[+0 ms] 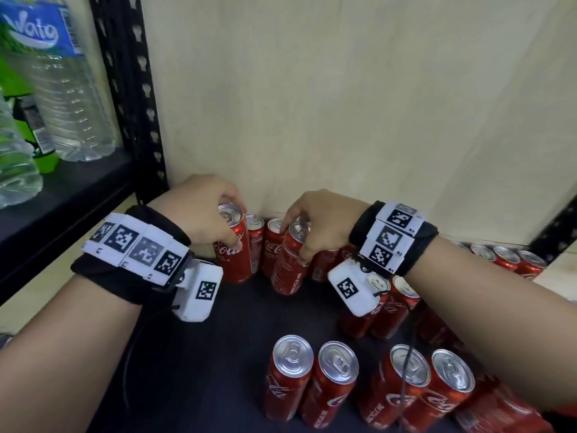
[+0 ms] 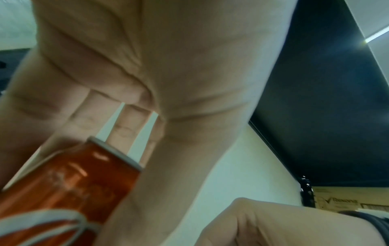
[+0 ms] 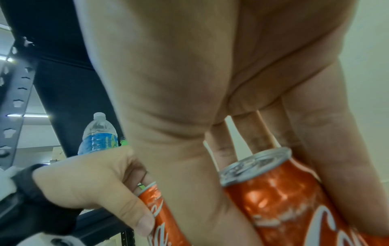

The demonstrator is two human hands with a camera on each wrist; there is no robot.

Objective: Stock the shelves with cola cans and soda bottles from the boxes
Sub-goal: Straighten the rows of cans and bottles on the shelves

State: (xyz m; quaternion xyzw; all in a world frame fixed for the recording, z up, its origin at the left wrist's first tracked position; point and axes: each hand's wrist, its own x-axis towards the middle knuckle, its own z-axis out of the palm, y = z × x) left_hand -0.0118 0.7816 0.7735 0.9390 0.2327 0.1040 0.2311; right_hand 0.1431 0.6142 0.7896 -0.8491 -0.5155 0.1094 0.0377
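My left hand (image 1: 215, 214) grips the top of a red cola can (image 1: 234, 248) at the back left of the dark shelf (image 1: 193, 354), fingers curled over its rim. My right hand (image 1: 312, 226) holds a second red cola can (image 1: 288, 264), tilted, just to the right. In the left wrist view the left-hand can (image 2: 63, 191) shows below the palm. In the right wrist view the right-hand can (image 3: 284, 199) sits between thumb and fingers, and the left-hand can (image 3: 160, 213) shows beyond. More cola cans (image 1: 265, 242) stand against the back wall between the two hands.
Several cola cans (image 1: 337, 382) stand in a front row and more cans (image 1: 505, 260) at the right. A black perforated upright (image 1: 131, 89) borders the shelf on the left. Water bottles (image 1: 62, 89) stand on the neighbouring shelf. A cream wall (image 1: 343, 104) closes the back.
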